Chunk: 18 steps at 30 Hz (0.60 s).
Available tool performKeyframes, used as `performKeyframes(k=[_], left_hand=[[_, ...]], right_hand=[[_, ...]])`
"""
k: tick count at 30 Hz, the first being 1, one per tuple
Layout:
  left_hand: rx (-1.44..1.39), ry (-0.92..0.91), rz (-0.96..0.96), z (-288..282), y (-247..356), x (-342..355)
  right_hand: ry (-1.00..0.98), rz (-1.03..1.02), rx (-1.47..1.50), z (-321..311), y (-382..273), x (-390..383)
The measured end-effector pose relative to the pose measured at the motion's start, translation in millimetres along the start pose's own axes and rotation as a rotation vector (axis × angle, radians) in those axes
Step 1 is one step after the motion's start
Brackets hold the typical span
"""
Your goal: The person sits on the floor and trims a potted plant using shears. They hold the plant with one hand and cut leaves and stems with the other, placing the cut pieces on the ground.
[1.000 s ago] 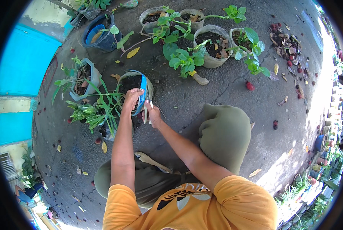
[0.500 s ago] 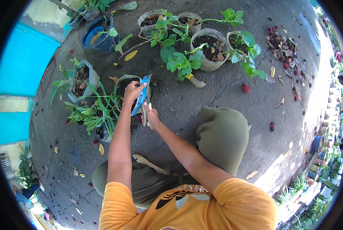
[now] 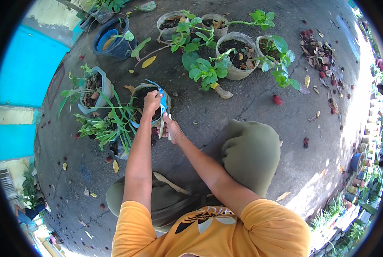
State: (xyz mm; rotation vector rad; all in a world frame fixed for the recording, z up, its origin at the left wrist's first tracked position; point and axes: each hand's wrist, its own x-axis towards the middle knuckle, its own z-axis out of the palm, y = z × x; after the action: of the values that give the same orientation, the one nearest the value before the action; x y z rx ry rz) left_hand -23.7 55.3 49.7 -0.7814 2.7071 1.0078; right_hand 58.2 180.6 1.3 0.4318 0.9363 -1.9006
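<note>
A round planting bag [image 3: 168, 102] of pale plastic with a blue printed band stands on the ground before me, dark soil inside it. My left hand [image 3: 152, 103] is closed on its upper edge at the blue band. Just below and to the right, my right hand [image 3: 171, 129] grips the bag's near right side, where the thumb presses on the edge. Slim pale strips [image 3: 161, 127] stick out by its fingers; whether they are a tool or folded plastic I cannot tell. Left of the bag, a leafy plant [image 3: 125, 122] with long narrow leaves leans against it.
Beyond my hands, pale pots [image 3: 237, 70] hold broad-leaved plants. A dark bucket [image 3: 123, 50] stands far left, with a grey planter [image 3: 103, 92] nearer. Dry leaves and red fruits [image 3: 278, 100] litter the ground. A pale stick [image 3: 172, 183] lies by my legs.
The blue band has gone from lying tilted across the bag's right side to standing along its edge, so more soil shows. My left hand has moved slightly down and right.
</note>
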Motion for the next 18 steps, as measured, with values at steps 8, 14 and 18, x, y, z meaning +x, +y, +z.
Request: performKeyframes(k=[8,14,18], left_hand=[[0.283,0.025,0.077,-8.2,14.5,-11.5],[0.167,0.031,0.109,-26.3,18.6,-27.3],[0.249,0.150,0.180,-12.6,22.1,-49.3]], right_hand=[[0.005,0.010,-0.031,-5.4,1.7,3.6],[-0.003,0.022,-0.076,-4.5,-0.6,0.9],[-0.064,0.018,-0.047,-6.5,-3.8,-4.5]])
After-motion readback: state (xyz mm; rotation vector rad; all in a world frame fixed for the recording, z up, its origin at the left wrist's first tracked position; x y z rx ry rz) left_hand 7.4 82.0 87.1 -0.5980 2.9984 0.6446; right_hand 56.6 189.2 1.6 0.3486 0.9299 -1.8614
